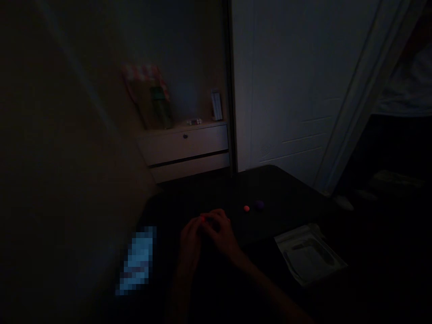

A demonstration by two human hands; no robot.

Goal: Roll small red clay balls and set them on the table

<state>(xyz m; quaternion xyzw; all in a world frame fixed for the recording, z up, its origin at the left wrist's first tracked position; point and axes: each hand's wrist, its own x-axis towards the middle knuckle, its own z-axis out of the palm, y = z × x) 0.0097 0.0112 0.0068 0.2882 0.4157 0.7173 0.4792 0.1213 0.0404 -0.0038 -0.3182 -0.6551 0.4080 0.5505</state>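
Above the dark table (276, 189), my left hand (190, 233) and my right hand (221, 231) meet at the fingertips. Between them glows a small red lump (203, 218), soft-looking like modelling clay, though the dim light leaves its kind unsure. Both hands are closed, with fingers pinched around it. To the right of my right hand lies a small pink-orange ball (246, 209). Beside that ball sits a slightly larger purple ball (259, 205). The undersides of my fingers are lost in shadow.
A pale flat packet (308, 254) lies at the right below the table's edge. At the left is a bright pixelated patch (137, 261). Behind stand a drawer unit (189, 146), with a green bottle (161, 108) on top, and a white door (286, 81). A person's clothing (405, 85) shows far right.
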